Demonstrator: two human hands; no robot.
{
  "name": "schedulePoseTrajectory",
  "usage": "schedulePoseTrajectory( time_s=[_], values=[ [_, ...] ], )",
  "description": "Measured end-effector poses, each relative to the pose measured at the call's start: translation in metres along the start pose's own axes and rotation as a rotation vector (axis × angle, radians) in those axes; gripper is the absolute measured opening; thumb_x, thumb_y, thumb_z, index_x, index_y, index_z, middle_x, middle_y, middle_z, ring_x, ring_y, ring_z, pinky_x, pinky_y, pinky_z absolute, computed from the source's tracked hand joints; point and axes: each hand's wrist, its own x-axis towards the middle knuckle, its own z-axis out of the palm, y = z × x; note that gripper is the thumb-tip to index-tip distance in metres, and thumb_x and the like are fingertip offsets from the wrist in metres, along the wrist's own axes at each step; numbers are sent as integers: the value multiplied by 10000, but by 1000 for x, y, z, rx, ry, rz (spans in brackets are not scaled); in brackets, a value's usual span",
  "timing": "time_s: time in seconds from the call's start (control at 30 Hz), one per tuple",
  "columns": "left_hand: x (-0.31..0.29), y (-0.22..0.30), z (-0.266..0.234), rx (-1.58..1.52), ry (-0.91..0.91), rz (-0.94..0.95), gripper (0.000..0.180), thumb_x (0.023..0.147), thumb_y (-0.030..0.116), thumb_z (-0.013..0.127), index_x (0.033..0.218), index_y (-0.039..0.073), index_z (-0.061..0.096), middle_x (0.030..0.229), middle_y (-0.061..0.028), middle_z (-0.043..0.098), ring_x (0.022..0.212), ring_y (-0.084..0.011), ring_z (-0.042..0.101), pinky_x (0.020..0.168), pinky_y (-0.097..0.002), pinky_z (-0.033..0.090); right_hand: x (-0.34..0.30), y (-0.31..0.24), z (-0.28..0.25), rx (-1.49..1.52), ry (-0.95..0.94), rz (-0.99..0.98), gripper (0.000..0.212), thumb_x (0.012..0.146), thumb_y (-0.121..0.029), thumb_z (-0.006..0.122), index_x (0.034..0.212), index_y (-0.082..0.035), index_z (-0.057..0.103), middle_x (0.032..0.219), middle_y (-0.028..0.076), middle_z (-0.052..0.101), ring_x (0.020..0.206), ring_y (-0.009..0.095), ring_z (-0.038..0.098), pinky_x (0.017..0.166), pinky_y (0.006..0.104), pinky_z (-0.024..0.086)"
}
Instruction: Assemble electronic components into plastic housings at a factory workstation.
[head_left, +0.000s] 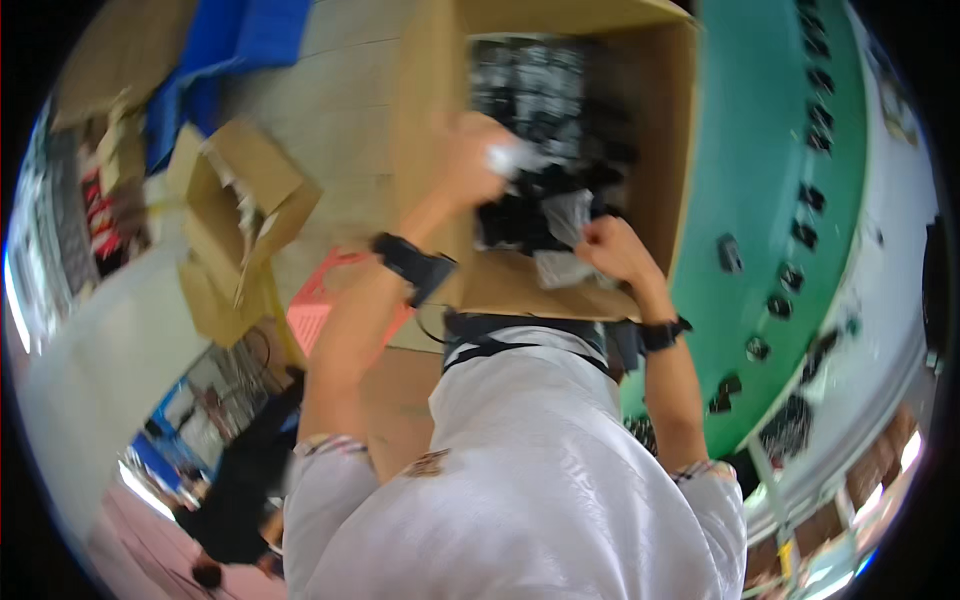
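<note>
An open cardboard box stands in front of me, holding black items and rows of things in clear, shiny wrapping. Over its left side, my left hand is closed round a small whitish thing, smeared by motion, whose kind I cannot make out. Inside the near right part, my right hand has its fingers curled at the edge of a clear plastic bag. Another pale plastic bag lies below it, against the near wall of the box.
To the right runs a green conveyor belt with small black parts spaced along it. A smaller open carton and a pink plastic basket stand left. Blue containers are at far left; a person in black is lower left.
</note>
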Motion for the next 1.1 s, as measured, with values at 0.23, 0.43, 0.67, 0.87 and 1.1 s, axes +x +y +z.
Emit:
schedulePoseTrajectory(
  time_s=[0.23, 0.43, 0.67, 0.87, 1.1],
  values=[
    [-42, 56, 81, -954, -280, -172, 245, 609, 79, 674, 847, 28, 641, 742, -59, 655, 685, -173, 605, 633, -350, 495, 6, -53, -30, 356, -92, -357, 202, 757, -51, 565, 595, -56, 446, 583, -74, 402, 566, 38, 347, 480, 233, 261],
    [-52, 90, 83, -2198, -109, -291, 266, 696, 44, 658, 958, 42, 612, 896, -24, 648, 794, -145, 625, 706, -299, 500, 36, -45, 1, 497, 284, -531, 214, 797, -64, 526, 640, -65, 381, 642, -54, 357, 622, 74, 319, 552, 238, 300],
    [-61, 99, 42, -2138, 25, -429, 264, 795, 214, 706, 998, 80, 604, 925, -9, 630, 852, -139, 609, 768, -303, 491, 34, -89, 5, 257, 423, -593, 162, 783, -50, 502, 667, -58, 389, 662, -39, 383, 646, 104, 360, 582, 252, 359],
    [-58, 107, 68, -1857, 82, -298, 244, 722, 121, 715, 943, 61, 630, 865, -24, 638, 761, -164, 612, 681, -294, 492, 21, -64, -7, 63, 446, -530, 99, 867, -31, 480, 776, -57, 511, 777, -23, 469, 708, 99, 432, 624, 239, 387],
    [-48, 84, 61, -1781, 485, -213, 212, 805, 43, 571, 1014, 23, 598, 883, -34, 610, 741, -133, 567, 627, -314, 491, -7, -41, -11, 805, 288, -108, 503, 956, -423, 460, 1355, -120, 416, 1345, 103, 472, 1213, 272, 439, 993, 437, 367]
  ],
)
